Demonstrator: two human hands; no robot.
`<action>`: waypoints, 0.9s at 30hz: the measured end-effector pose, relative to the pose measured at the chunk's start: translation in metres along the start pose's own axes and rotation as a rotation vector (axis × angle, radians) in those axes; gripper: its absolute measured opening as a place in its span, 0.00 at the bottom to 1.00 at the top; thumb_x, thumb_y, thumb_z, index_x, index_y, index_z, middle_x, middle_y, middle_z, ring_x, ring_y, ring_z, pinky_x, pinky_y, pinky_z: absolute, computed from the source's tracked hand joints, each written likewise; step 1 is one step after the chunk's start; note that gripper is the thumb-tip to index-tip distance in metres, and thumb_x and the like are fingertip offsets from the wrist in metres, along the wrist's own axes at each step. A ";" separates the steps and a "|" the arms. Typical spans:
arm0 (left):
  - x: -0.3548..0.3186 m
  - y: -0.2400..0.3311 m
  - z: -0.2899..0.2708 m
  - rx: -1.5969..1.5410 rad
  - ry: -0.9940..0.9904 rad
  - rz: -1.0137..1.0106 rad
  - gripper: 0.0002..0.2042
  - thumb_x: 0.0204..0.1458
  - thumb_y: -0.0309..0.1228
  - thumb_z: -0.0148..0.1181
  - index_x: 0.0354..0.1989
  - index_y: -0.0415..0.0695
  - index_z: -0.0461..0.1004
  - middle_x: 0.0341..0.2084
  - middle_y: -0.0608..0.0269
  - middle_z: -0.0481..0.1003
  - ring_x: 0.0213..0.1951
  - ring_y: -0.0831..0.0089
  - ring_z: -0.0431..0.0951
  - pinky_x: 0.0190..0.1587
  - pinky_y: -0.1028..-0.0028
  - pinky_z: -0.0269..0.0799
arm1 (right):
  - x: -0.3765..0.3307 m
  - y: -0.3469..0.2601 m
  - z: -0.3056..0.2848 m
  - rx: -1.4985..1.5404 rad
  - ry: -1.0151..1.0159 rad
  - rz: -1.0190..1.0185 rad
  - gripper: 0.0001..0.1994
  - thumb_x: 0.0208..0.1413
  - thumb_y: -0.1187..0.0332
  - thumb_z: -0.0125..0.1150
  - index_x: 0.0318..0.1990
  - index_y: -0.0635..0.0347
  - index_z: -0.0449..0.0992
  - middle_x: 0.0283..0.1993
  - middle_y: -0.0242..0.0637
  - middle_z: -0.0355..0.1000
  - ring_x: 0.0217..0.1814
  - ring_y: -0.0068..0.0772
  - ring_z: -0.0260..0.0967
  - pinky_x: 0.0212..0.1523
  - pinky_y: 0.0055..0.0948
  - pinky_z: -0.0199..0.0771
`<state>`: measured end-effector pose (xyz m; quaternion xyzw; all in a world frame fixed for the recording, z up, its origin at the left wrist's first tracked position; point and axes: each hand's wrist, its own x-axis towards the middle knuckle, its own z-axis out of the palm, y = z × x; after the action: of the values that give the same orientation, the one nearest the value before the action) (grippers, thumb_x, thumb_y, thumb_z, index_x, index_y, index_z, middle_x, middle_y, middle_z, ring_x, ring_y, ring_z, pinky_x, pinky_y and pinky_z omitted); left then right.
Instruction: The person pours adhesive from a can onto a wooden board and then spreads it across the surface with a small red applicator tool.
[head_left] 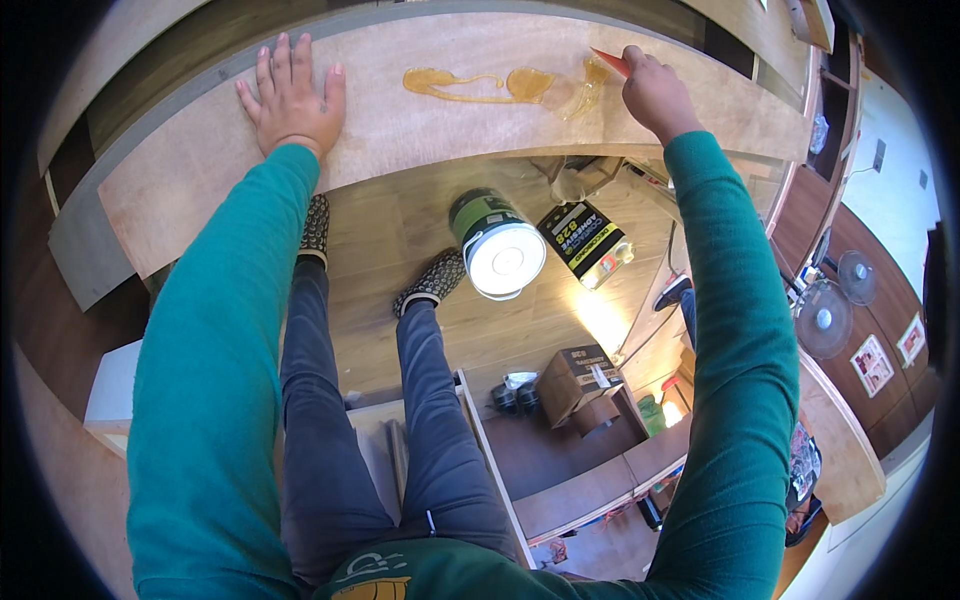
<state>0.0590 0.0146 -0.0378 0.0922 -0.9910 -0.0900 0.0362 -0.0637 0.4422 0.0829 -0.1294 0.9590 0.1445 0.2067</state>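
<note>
My left hand (297,102) lies flat with fingers spread on the left part of a long pale plywood board (410,135). Toward the board's right part, my right hand (660,97) is closed around a thin orange-red spreader (610,62). Its edge is down by a patch of wet, amber glue (528,85). The glue runs leftward from there in a looping trail and blobs. Part of the spreader is hidden under my fingers.
Below the board, a green can with a white lid (506,260) stands on the wooden floor beside a black and yellow box (585,243). Brown cardboard boxes (578,385) sit further down. Fans (824,318) stand at the right. Another person's shoe (673,292) shows near my right arm.
</note>
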 end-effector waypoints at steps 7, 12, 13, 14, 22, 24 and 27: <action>0.000 -0.001 0.003 0.002 0.011 0.008 0.33 0.63 0.58 0.45 0.74 0.59 0.57 0.75 0.66 0.54 0.77 0.63 0.46 0.76 0.44 0.30 | 0.000 0.006 0.023 0.413 0.116 -0.001 0.12 0.58 0.69 0.56 0.47 0.55 0.82 0.45 0.45 0.78 0.49 0.54 0.76 0.50 0.47 0.77; 0.001 -0.003 0.002 -0.008 -0.005 -0.002 0.33 0.62 0.57 0.45 0.74 0.58 0.58 0.75 0.66 0.54 0.77 0.63 0.45 0.76 0.44 0.28 | -0.032 0.001 0.035 0.361 0.190 -0.130 0.11 0.56 0.72 0.59 0.44 0.54 0.84 0.44 0.41 0.79 0.47 0.51 0.75 0.48 0.45 0.78; 0.001 -0.003 0.002 -0.011 -0.004 -0.002 0.33 0.62 0.57 0.45 0.74 0.59 0.58 0.75 0.66 0.54 0.77 0.63 0.46 0.76 0.44 0.28 | -0.040 0.000 0.036 0.353 0.197 -0.155 0.11 0.56 0.72 0.59 0.44 0.54 0.84 0.44 0.40 0.79 0.47 0.51 0.75 0.48 0.45 0.78; 0.001 -0.003 0.001 -0.014 -0.002 -0.002 0.33 0.62 0.57 0.45 0.74 0.59 0.58 0.75 0.66 0.54 0.77 0.63 0.46 0.76 0.44 0.28 | -0.047 -0.002 0.037 0.345 0.204 -0.180 0.11 0.56 0.73 0.59 0.44 0.54 0.84 0.43 0.39 0.79 0.46 0.50 0.75 0.48 0.44 0.78; 0.001 -0.001 0.001 0.000 -0.006 0.002 0.33 0.63 0.57 0.44 0.75 0.59 0.56 0.76 0.66 0.53 0.77 0.63 0.46 0.76 0.45 0.28 | -0.124 -0.014 0.056 0.338 0.141 -0.224 0.15 0.49 0.77 0.61 0.45 0.56 0.80 0.43 0.39 0.77 0.46 0.49 0.72 0.48 0.45 0.74; 0.002 0.000 0.002 -0.027 -0.002 0.003 0.33 0.62 0.57 0.45 0.74 0.59 0.57 0.75 0.66 0.54 0.77 0.62 0.46 0.76 0.44 0.28 | -0.146 -0.020 0.056 0.383 0.085 -0.260 0.14 0.50 0.77 0.60 0.45 0.57 0.80 0.43 0.39 0.77 0.46 0.50 0.72 0.48 0.44 0.74; 0.000 -0.002 0.000 -0.010 -0.015 -0.003 0.33 0.63 0.57 0.44 0.75 0.58 0.56 0.76 0.66 0.53 0.77 0.63 0.45 0.76 0.45 0.28 | -0.157 -0.034 0.039 0.558 0.098 -0.189 0.13 0.52 0.77 0.59 0.46 0.59 0.79 0.43 0.42 0.76 0.46 0.51 0.72 0.48 0.43 0.74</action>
<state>0.0592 0.0126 -0.0377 0.0926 -0.9906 -0.0958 0.0291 0.0995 0.4533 0.1091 -0.1631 0.9542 -0.1510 0.2004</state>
